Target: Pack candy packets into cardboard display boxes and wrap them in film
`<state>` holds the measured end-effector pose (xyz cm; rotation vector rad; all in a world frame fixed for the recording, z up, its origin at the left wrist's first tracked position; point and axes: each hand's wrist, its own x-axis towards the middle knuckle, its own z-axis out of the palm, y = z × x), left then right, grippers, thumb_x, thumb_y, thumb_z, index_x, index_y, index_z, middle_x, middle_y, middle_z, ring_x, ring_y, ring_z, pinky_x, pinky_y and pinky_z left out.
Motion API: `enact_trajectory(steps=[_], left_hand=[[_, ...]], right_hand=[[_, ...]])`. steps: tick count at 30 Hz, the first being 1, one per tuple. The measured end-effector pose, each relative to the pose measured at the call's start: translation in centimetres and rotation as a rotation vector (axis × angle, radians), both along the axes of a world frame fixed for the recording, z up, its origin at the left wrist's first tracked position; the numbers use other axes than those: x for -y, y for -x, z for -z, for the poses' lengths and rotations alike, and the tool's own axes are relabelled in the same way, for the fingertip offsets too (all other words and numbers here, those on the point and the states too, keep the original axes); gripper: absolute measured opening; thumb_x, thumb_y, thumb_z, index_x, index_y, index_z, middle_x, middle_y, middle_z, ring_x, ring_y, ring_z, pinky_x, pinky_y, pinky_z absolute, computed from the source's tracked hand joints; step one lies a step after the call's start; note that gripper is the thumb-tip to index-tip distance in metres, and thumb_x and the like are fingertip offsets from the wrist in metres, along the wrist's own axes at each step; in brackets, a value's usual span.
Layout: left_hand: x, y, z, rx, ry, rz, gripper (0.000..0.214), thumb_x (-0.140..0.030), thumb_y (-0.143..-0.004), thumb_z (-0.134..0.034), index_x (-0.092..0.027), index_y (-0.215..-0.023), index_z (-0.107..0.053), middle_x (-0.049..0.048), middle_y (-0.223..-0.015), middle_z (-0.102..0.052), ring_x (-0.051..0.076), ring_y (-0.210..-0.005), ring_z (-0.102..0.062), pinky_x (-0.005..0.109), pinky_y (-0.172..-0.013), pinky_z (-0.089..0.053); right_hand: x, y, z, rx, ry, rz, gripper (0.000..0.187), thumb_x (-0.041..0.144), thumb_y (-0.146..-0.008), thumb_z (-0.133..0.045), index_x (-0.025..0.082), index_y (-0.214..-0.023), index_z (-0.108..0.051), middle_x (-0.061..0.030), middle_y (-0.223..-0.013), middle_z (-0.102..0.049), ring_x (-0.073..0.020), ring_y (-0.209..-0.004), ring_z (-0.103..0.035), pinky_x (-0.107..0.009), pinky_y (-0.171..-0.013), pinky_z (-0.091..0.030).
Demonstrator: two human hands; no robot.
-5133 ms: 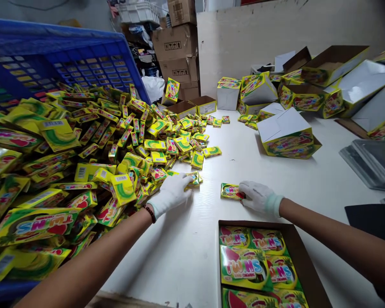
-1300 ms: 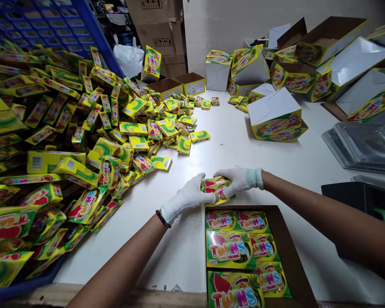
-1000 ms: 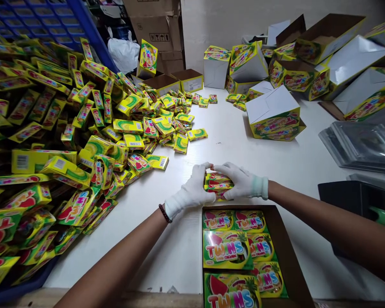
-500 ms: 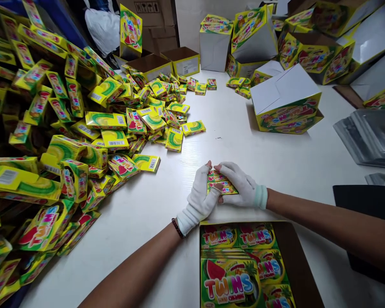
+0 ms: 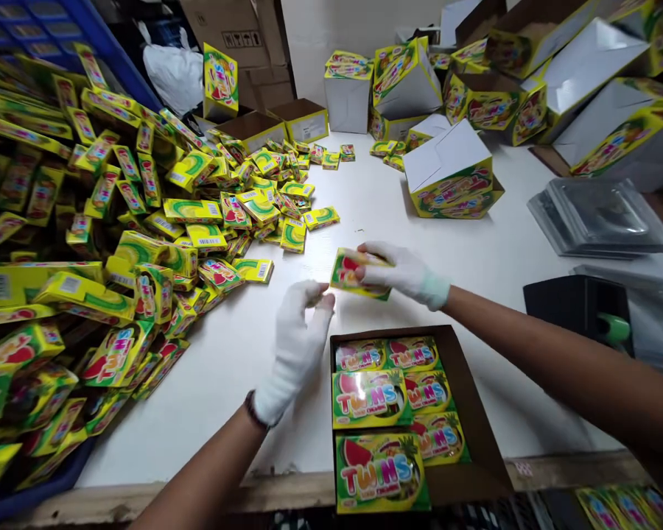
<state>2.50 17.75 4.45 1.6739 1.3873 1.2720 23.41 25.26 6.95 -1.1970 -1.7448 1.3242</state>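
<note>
My right hand [image 5: 401, 271], in a white glove, grips a small stack of yellow candy packs [image 5: 353, 274] and holds it just above the white table [image 5: 464, 250]. My left hand [image 5: 297, 346], also gloved, hovers beside the stack with its fingers loosely apart and holds nothing. Right below them lies a brown carton tray [image 5: 475, 412] with yellow "TWINS" packs [image 5: 376, 397] laid flat in rows. A big heap of loose yellow packs [image 5: 144, 221] spreads over the left side of the table.
A blue plastic crate [image 5: 44, 22] stands behind the heap at far left. Folded yellow-and-white cartons [image 5: 447, 173] pile up at the back right. Clear plastic trays [image 5: 597, 217] and a black box [image 5: 577, 309] sit at the right. The table's front edge [image 5: 287, 489] is close.
Both hands squared the stack on the table; now my right hand has lifted it alone and my left hand has let go and drawn back.
</note>
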Motion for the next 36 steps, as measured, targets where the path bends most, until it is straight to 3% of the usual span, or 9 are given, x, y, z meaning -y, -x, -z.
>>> enact_trajectory(steps=[2,4,9,15,20,23,27,31,36], left_hand=[[4.1,0.2,-2.1,-0.118,-0.104,0.139,0.011,-0.026,-0.094,-0.054,-0.017,-0.092,-0.06,0.0042,-0.088,-0.062,0.015,-0.085,-0.059,0.031,-0.078,-0.049],[7.8,-0.2,-3.1,-0.275,-0.167,0.274,0.012,-0.021,-0.091,-0.056,-0.018,-0.101,-0.062,0.0067,-0.099,-0.063,0.019,-0.094,-0.058,0.035,-0.082,-0.05],[12.6,-1.7,-1.8,-0.578,-0.187,0.364,0.031,-0.016,-0.085,-0.054,-0.015,-0.115,-0.061,0.0133,-0.117,-0.061,0.03,-0.109,-0.054,0.049,-0.091,-0.051],[13.4,-1.7,-1.0,-0.618,-0.216,0.344,0.035,-0.013,-0.081,-0.054,-0.013,-0.115,-0.062,0.0135,-0.112,-0.061,0.031,-0.108,-0.055,0.05,-0.09,-0.054],[13.8,-1.8,-0.6,-0.594,-0.297,0.316,0.021,-0.011,-0.083,-0.051,-0.012,-0.101,-0.063,0.0131,-0.098,-0.061,0.026,-0.097,-0.058,0.046,-0.085,-0.056],[14.0,-1.8,-0.5,-0.605,-0.317,0.241,0.014,-0.015,-0.08,-0.055,-0.014,-0.092,-0.062,0.0171,-0.115,-0.059,0.03,-0.104,-0.057,0.05,-0.084,-0.055],[13.8,-1.8,-0.9,-0.678,-0.271,0.268,0.011,-0.026,-0.08,-0.06,-0.016,-0.084,-0.06,0.0192,-0.139,-0.049,0.04,-0.133,-0.042,0.067,-0.108,-0.032],[13.5,-2.1,-1.5,-0.654,-0.227,0.278,0.024,-0.029,-0.081,-0.061,-0.014,-0.1,-0.061,0.0184,-0.135,-0.055,0.036,-0.134,-0.044,0.061,-0.114,-0.029],[13.1,-0.9,-1.7,-0.482,-0.224,0.305,0.033,-0.027,-0.082,-0.062,-0.017,-0.114,-0.056,0.0136,-0.132,-0.058,0.032,-0.13,-0.049,0.058,-0.111,-0.033]], right_hand=[[2.6,-1.0,-2.5,-0.305,0.256,-0.03,0.056,0.056,-0.074,-0.072,0.015,-0.111,-0.06,-0.0083,-0.103,-0.066,-0.0189,-0.085,-0.063,-0.031,-0.075,-0.052],[5.3,-2.0,-3.7,-0.473,0.468,-0.143,0.061,0.058,-0.07,-0.076,0.013,-0.109,-0.062,-0.01,-0.104,-0.067,-0.0176,-0.082,-0.064,-0.028,-0.073,-0.053],[9.4,-2.8,-2.2,-0.413,0.674,-0.231,0.059,0.044,-0.068,-0.083,0.015,-0.114,-0.061,-0.0065,-0.102,-0.068,-0.0153,-0.084,-0.065,-0.026,-0.076,-0.053],[9.8,-1.6,-1.2,-0.029,0.375,-0.163,0.061,0.045,-0.07,-0.082,0.017,-0.121,-0.063,-0.0065,-0.115,-0.068,-0.0221,-0.101,-0.064,-0.034,-0.091,-0.05],[9.4,-1.2,-0.7,0.014,0.443,-0.257,0.053,0.051,-0.078,-0.073,0.016,-0.117,-0.067,-0.0067,-0.111,-0.07,-0.0232,-0.099,-0.066,-0.033,-0.086,-0.053],[8.7,-0.9,-0.4,0.07,0.46,-0.335,0.051,0.056,-0.083,-0.066,0.015,-0.113,-0.068,-0.0077,-0.111,-0.07,-0.0232,-0.1,-0.066,-0.032,-0.085,-0.052],[8.0,0.9,-1.1,0.392,0.218,-0.421,0.045,0.055,-0.089,-0.057,0.021,-0.117,-0.068,-0.0067,-0.116,-0.069,-0.0246,-0.104,-0.064,-0.035,-0.089,-0.049],[9.1,3.0,-1.9,0.866,-0.039,-0.277,0.047,0.06,-0.091,-0.05,0.02,-0.107,-0.069,-0.0115,-0.103,-0.071,-0.0304,-0.095,-0.067,-0.04,-0.081,-0.049],[12.4,0.8,-2.5,0.6,-0.27,0.072,0.035,0.045,-0.094,-0.05,0.018,-0.116,-0.056,-0.0104,-0.109,-0.067,-0.0241,-0.097,-0.065,-0.036,-0.085,-0.049]])
